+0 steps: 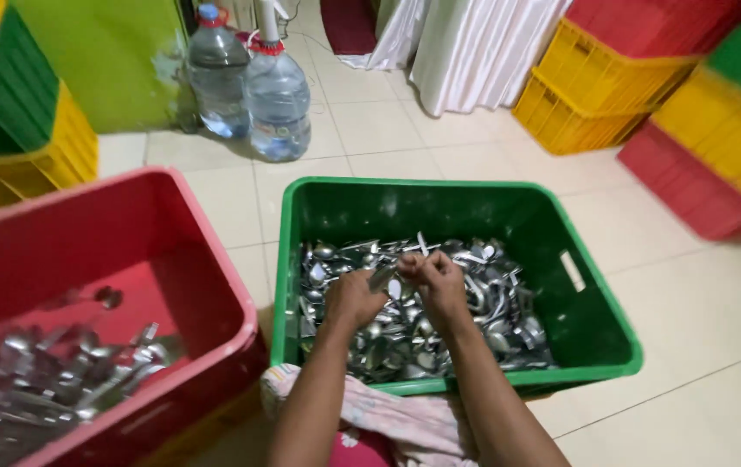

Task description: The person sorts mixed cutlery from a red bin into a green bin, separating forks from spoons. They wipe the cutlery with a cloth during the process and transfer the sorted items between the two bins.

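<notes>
Both my hands reach into a green plastic crate (pixel 595 333) filled with several metal spoons (pixel 483 298). My left hand (pixel 355 297) is closed around a bunch of spoons, whose ends stick out near my thumb. Touching it on the right, my right hand (pixel 436 281) pinches spoon handles with its fingers curled. A patterned pink cloth (pixel 392 419) lies over my lap below the crate's near rim.
A red crate (pixel 214 259) at the left holds more metal cutlery (pixel 59 372). Two large water bottles (pixel 253 91) stand on the tiled floor behind. Yellow, green and red crates are stacked at the far left (pixel 16 130) and right (pixel 690 104). White drapery (pixel 474 47) hangs at the back.
</notes>
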